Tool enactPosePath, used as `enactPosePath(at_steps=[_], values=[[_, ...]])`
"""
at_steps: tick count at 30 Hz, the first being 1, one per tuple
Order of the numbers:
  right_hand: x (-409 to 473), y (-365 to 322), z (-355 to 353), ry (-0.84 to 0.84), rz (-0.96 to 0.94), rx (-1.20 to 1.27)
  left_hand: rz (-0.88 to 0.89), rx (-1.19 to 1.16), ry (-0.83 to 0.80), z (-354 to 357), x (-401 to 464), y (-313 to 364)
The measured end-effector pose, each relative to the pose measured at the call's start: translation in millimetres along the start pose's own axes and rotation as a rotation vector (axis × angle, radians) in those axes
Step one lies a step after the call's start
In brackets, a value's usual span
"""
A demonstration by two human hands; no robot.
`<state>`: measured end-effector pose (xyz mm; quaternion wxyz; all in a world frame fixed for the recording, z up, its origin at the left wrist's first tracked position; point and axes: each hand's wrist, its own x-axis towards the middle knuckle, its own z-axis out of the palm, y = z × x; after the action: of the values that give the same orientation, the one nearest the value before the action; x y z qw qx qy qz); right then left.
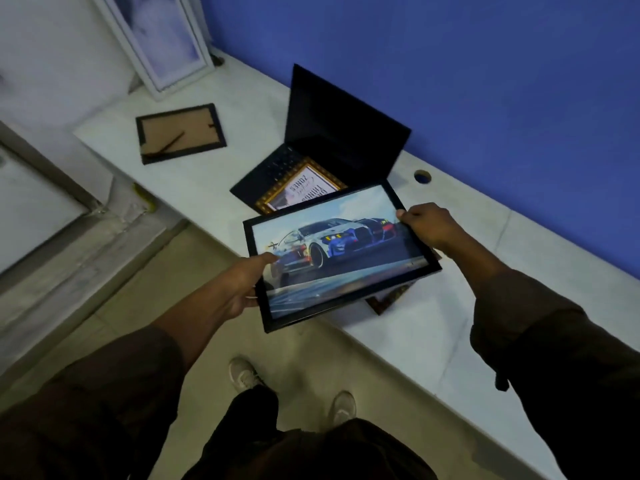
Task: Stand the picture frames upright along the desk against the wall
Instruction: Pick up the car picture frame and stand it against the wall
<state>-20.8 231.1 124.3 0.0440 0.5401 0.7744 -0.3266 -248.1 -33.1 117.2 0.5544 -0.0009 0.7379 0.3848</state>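
Note:
I hold a black-framed car picture (341,258) face up just above the white desk's (467,323) front edge. My left hand (242,285) grips its lower left side and my right hand (427,225) grips its upper right corner. Under it lies a gold-bordered frame (303,190) with printed text, partly on the laptop. A dark corner of another frame (388,301) pokes out below the car picture. A small black frame (180,133) lies face down at the desk's far left. A white-framed picture (162,39) leans upright against the white wall.
An open black laptop (339,133) stands near the blue wall (485,81). A round cable hole (421,176) sits in the desk to its right. My shoes (244,374) are on the tiled floor below the desk edge.

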Motion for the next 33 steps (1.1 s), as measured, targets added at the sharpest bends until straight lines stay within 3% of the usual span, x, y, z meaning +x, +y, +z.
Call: enactPosePath(at_steps=[14,22,33], values=[[67,-230,35,0.055,-0.185,0.068,0.259,-0.038,0.154,-217,51,144],[116,-310,5,0.090,-0.263,0.106,0.431,0.016,0.152,-269,79,242],[215,-389,-53,0.396,-0.224,0.137,0.600,0.119,0.144,-293,123,410]])
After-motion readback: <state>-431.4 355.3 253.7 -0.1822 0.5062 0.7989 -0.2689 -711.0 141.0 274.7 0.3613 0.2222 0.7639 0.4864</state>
